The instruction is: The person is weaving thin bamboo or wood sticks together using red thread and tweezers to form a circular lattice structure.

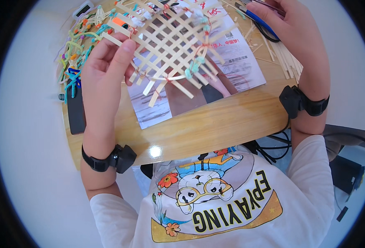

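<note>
Counter (215,128): overlaid by printed sheet (149,113).
Woven lattice (167,66): held above the sheet; probably light, springy, its thin strips easily snapped; best gripped by the bound rim.
Left hand (110,60): lattice edge pinched, left of sheet.
Right hand (290,18): blue-handled tool (260,23) gripped, right of sheet.

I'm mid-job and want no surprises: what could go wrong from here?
The left hand grips the woven lattice only at one edge, so it might twist or its strips shift. The blue-handled tool in the right hand could snag the loose strips close by.
</note>
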A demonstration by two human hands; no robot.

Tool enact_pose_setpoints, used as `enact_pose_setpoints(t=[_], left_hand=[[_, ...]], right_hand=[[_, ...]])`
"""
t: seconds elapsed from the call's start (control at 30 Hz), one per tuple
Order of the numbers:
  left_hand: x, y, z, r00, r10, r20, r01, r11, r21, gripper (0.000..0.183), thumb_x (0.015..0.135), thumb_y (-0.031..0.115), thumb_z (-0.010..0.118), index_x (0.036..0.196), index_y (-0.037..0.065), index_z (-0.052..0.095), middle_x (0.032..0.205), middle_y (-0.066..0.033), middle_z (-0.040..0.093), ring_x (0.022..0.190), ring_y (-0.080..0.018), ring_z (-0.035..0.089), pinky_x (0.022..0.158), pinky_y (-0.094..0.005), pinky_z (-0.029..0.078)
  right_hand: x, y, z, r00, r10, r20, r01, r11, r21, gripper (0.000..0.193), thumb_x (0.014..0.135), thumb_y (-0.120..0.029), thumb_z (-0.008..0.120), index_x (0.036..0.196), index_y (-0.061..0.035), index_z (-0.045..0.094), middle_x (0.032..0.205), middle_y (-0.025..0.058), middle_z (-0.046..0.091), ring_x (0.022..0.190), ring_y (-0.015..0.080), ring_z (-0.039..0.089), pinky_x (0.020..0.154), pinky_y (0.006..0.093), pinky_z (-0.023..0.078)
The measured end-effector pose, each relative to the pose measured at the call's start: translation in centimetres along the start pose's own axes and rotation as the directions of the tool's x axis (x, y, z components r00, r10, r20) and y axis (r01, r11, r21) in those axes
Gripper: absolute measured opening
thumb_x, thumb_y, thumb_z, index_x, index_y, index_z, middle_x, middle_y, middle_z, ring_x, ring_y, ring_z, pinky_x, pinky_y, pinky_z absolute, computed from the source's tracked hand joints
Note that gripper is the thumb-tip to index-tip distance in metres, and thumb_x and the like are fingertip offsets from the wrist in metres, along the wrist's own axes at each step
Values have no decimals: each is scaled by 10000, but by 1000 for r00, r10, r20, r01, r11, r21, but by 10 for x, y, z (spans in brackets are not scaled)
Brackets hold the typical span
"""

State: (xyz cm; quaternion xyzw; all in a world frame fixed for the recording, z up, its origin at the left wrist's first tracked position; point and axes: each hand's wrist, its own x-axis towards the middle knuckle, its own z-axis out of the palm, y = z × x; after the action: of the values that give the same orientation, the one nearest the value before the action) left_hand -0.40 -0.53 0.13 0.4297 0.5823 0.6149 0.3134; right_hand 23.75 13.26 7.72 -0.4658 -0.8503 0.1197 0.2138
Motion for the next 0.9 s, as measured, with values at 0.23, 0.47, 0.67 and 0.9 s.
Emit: enact_pose_setpoints(t=[0.23, 0.47, 0.67, 0.9], left_hand=[[1, -4, -4, 993, -75, 91, 93, 973, -213, 268, 912, 211, 619, 1073, -1, 592, 897, -63, 645, 608, -68, 523, 537, -222, 410], [-5, -6, 2, 995, -22, 102, 38, 986, -164, 241, 940, 218, 566, 1064, 13, 595, 896, -51, 656, 660, -57, 546, 575, -198, 433], [-6, 0, 1, 952, -142, 273, 177, 978, -107, 268, 901, 206, 632, 1036, -23, 601, 851, -92, 652, 609, -109, 583, 549, -236, 475], [0, 0, -2, 983, -130, 126, 152, 972, -179, 262, 921, 200, 600, 1013, -45, 603, 865, -114, 661, 597, -124, 560, 525, -247, 455]], right_hand=[[-4, -23, 14, 987, 47, 156, -129, 807, 577, 283, 872, -165, 676, 1073, 29, 625, 783, -8, 612, 675, 32, 526, 592, 170, 417], [-2, -7, 43, 925, 70, 374, -342, 586, 735, 244, 892, -190, 659, 1078, -38, 616, 746, -52, 578, 570, 0, 423, 494, 152, 324], [-1, 1, 45, 953, -27, 300, -242, 525, 816, 232, 914, -201, 628, 1088, -50, 596, 766, -44, 585, 579, -4, 423, 492, 148, 315], [11, -2, 40, 982, 147, 117, -174, 477, 861, 283, 985, -237, 510, 1183, -37, 537, 780, -46, 556, 585, 6, 391, 493, 159, 294]])
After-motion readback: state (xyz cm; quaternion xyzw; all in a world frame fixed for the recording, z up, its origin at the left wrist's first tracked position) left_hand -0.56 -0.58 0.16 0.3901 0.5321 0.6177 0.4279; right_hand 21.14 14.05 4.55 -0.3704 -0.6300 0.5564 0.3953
